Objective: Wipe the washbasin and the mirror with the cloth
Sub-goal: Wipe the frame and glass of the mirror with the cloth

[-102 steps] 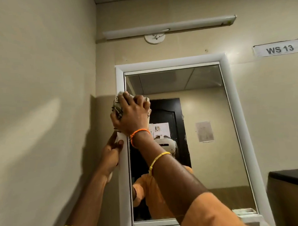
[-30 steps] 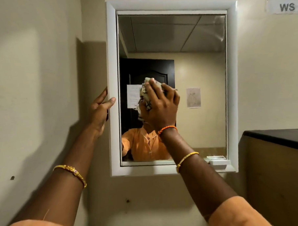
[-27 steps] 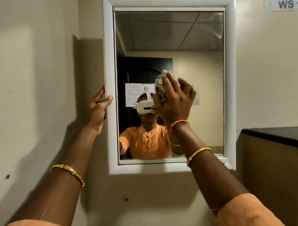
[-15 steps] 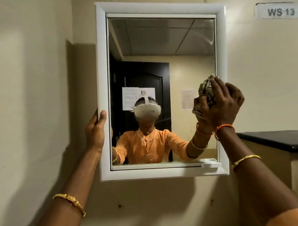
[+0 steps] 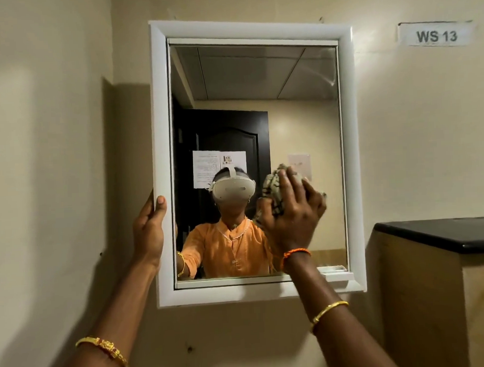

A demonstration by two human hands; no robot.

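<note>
A white-framed mirror (image 5: 254, 80) hangs on the cream wall straight ahead. My right hand (image 5: 293, 217) presses a bunched, pale patterned cloth (image 5: 273, 189) flat against the glass, in the lower middle-right of the mirror. My left hand (image 5: 150, 229) grips the frame's left edge at mid-height, thumb on the front of the frame. The glass reflects a person in an orange shirt and a dark door behind. The washbasin is out of view.
A dark-topped counter (image 5: 442, 235) juts out at the right, just beside the mirror's lower right corner. A small white ledge (image 5: 336, 275) sits at the frame's bottom right. A "WS 13" label (image 5: 435, 35) is on the wall at upper right. The side wall stands close on the left.
My right hand has slid the cloth from the mirror's right edge back leftward and down to the lower middle-right. My left hand stays on the left frame edge.
</note>
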